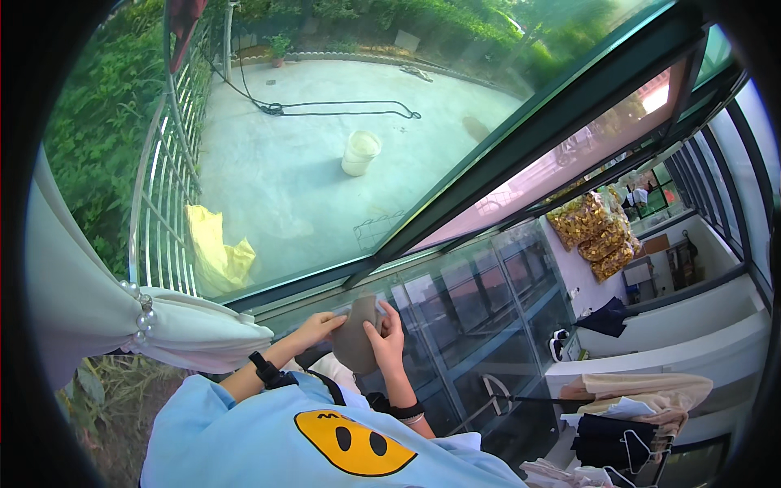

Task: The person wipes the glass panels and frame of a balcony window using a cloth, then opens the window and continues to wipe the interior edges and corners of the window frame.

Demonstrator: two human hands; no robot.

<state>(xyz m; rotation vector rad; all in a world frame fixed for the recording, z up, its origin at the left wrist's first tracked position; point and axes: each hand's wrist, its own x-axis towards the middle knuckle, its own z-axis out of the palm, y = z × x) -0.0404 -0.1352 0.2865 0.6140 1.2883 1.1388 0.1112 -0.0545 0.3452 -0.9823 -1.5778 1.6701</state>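
Note:
Both my hands hold a grey-brown piece [355,343], plain and rounded at its lower end, in front of my light blue top. It looks like folded cloth or a flat pouch, but its exact kind does not show. My left hand [325,324] pinches its upper left edge. On the other side my right hand [387,337] grips it, the thumb lying across its front and the fingers partly behind. Dark bands circle both my wrists.
A dark window frame [537,134] slants close beyond my hands. A tied-back white curtain [195,323] hangs at left. Outside are a white bucket [359,154], a yellow sack [220,252] and a metal railing [154,183]. Clothes [643,403] hang at lower right.

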